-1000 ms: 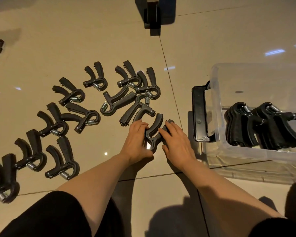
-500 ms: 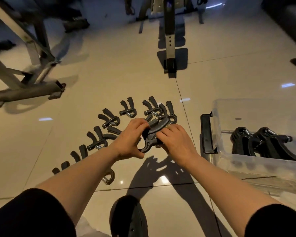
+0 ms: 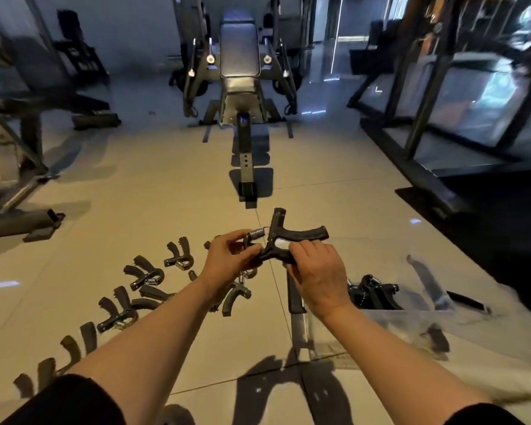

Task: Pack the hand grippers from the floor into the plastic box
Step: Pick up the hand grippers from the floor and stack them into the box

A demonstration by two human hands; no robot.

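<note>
Holding one black plastic hand gripper with a steel coil spring (image 3: 284, 240) up off the floor, between both hands. Our left hand (image 3: 230, 256) pinches the spring end, fingers curled round it; our right hand (image 3: 318, 274) grasps the lower handle, fingers wrapped. The upper handle sticks out to the right, free.

To do this step well, we think: keep both handles together so the spring doesn't snap them apart, swing right and down to the clear plastic box (image 3: 460, 314), and nest the gripper beside the black grippers already stacked inside (image 3: 373, 294), same orientation, so the rows stay tight. Release only once it rests on the bottom.

Left of our arms, the remaining black hand grippers (image 3: 147, 276) lie scattered on the beige tiled floor (image 3: 154, 191), well apart from the box.

Beyond, a black padded weight bench (image 3: 239, 56) stands centred.

No brand, label or writing readable anywhere; the picture is too blurred.
</note>
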